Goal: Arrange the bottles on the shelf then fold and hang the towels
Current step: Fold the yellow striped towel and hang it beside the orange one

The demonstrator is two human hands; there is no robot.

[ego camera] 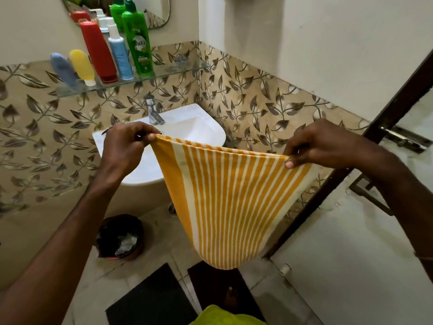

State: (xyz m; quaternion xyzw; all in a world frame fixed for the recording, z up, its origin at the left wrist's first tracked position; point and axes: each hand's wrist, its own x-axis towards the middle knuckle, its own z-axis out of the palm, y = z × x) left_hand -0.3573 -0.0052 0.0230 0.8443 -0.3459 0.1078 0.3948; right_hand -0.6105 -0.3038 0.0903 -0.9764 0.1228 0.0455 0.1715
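A yellow-and-white striped towel hangs doubled over in front of me, its fold at the bottom. My left hand pinches its top left corner and my right hand pinches the top right corner, stretching the upper edge taut. On the glass shelf above the sink stand a green bottle, a white-and-blue pump bottle, a red bottle, a yellow tube and a blue-grey tube.
A white sink with a chrome tap sits below the shelf. A bin with a black liner stands on the floor, beside two dark mats. A green-yellow cloth shows at the bottom edge. A white door is at the right.
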